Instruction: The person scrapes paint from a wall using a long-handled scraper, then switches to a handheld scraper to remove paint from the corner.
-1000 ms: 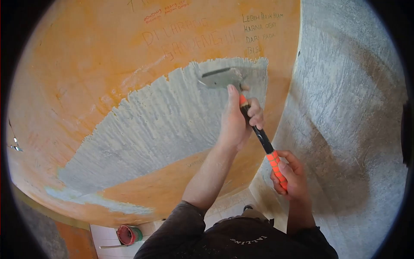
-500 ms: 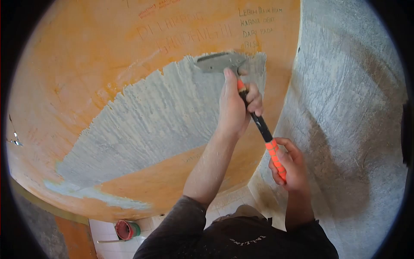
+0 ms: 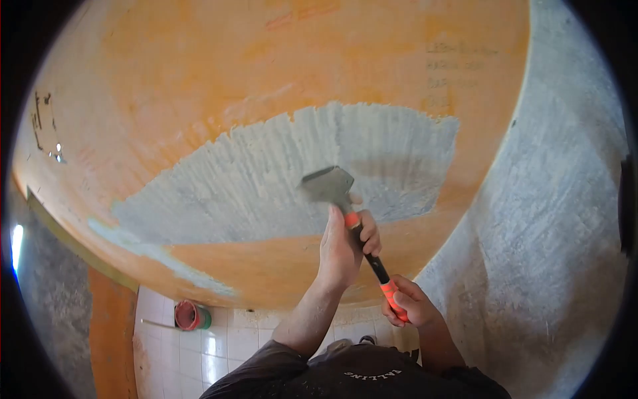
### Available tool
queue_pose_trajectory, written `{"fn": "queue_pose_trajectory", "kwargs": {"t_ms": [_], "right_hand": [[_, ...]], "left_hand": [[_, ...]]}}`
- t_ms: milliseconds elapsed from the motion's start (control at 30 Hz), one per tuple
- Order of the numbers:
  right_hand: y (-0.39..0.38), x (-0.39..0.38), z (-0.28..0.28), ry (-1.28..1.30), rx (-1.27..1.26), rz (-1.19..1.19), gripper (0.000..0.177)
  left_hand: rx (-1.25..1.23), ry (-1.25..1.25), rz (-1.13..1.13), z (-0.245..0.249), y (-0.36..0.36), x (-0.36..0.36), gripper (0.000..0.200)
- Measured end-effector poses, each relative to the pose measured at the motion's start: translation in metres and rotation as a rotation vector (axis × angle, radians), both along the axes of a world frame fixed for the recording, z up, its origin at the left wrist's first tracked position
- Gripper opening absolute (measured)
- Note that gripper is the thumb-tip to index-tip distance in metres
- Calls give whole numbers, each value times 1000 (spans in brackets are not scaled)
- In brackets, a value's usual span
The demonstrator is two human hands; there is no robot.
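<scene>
Both my hands grip a long-handled scraper [image 3: 327, 184] with a wide grey metal head and a black and orange handle. My left hand [image 3: 343, 249] is closed round the upper handle just below the head, its thumb lying along the neck. Lower down, my right hand [image 3: 410, 302] wraps the orange grip at the handle's end. The scraper head overlaps the bare grey patch [image 3: 239, 179] on the orange wall [image 3: 219, 66], tilted up and to the left. Jagged paint edges border the top of that patch.
A grey bare wall [image 3: 551, 199] meets the orange one at a corner on the right. On the white tiled floor [image 3: 232, 346] at lower left stands a red and green bucket [image 3: 191, 315], with a thin stick beside it. Faint handwriting marks the upper wall.
The scraper and both hands have moved down and slightly left, from the patch's upper edge to over its middle. My view has shifted, so more floor shows below.
</scene>
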State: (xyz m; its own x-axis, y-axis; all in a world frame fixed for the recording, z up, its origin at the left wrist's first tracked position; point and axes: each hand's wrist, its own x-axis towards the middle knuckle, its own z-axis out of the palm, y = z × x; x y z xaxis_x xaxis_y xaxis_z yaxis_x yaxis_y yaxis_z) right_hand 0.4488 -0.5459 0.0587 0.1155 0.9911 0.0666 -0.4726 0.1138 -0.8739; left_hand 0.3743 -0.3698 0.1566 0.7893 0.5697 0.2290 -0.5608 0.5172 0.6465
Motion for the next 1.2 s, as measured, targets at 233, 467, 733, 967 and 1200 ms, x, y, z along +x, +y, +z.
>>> {"fn": "queue_pose_trajectory", "kwargs": {"t_ms": [233,467,733,967,1200], "right_hand": [[45,-16,-21,321,102,259,60],[63,-25,7,342,180,285,61],[81,-55,22,184,169,81,57],[87,-78,34,156,158,7,56],[87,-83,34,211,152,6,57]], "left_hand": [[89,51,-109,28,30,6,33],[175,39,-52,55,42,5,34],[327,63,-85,67,57,-3,35],[348,77,-161,72,67,-11,34],[387,69,-187,71,72,-11,33]]}}
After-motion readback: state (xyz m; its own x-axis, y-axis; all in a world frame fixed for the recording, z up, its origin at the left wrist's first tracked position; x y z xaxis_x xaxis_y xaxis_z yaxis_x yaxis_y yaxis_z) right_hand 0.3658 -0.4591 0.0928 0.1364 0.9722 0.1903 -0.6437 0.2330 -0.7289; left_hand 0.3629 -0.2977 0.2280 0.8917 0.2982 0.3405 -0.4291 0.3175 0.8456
